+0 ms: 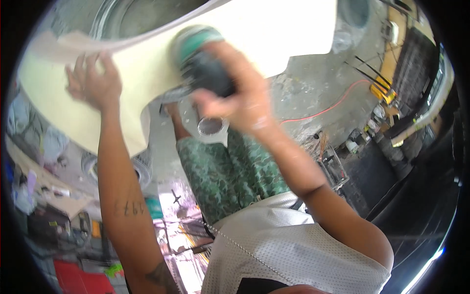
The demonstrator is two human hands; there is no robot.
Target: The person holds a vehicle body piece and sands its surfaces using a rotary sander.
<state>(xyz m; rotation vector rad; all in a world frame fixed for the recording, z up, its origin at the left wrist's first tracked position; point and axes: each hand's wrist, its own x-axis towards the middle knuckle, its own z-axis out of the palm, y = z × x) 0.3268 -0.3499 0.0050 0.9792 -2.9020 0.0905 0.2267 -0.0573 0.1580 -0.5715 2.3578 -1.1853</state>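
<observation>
A large cream-coloured panel (284,34), curved like a car body part, spans the upper part of the head view. My right hand (242,88) is wrapped round a green and black orbital sander (205,66), blurred by motion. The sander's round green end lies against the panel near its middle, its underside hidden. To the left, my left hand (95,83) rests on the panel with fingers spread, holding nothing.
A thin orange cord (338,102) runs over the grey floor toward a yellow tool (382,92). A round can (210,126) stands below the panel near my legs. A tyre (143,169) shows beneath its left part. Clutter lines both sides.
</observation>
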